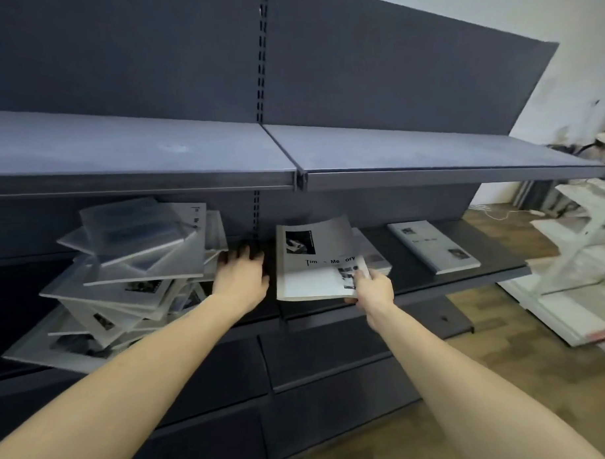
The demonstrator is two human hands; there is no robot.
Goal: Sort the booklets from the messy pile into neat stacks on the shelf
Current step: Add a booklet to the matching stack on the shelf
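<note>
**One booklet in hand, two stacks begun, a pile left**

The right hand [373,290] pinches one booklet [316,259] by its near right corner, thumb on the cover, fingers curled beneath. The booklet is grey-white, with a dark photo at its far left, a title line across the middle, and its far edge curling upward. It hangs tilted over the shelf [501,272], just right of the slotted upright [256,213].

Under and behind it lies a stack [376,257] on the shelf, mostly hidden; how many booklets it holds cannot be told. Farther right, apart from it, lies a second stack [433,245], flat and angled, its top cover showing two small photos.

The left hand [241,276] reaches in left of the upright, palm down, fingers spread and fairly straight, gripping nothing, its fingertips near the right edge of the pile [131,273]. The pile is a loose heap of many booklets, too overlapped to count, lying skewed and sloping, some hanging past the near edge.

The shelving is dark grey metal with a back panel. One upper shelf [411,156] runs above in two sections. Right of the unit are a wood-pattern floor [540,392], a white wall [561,14] and a white rack [582,240], blurred.
</note>
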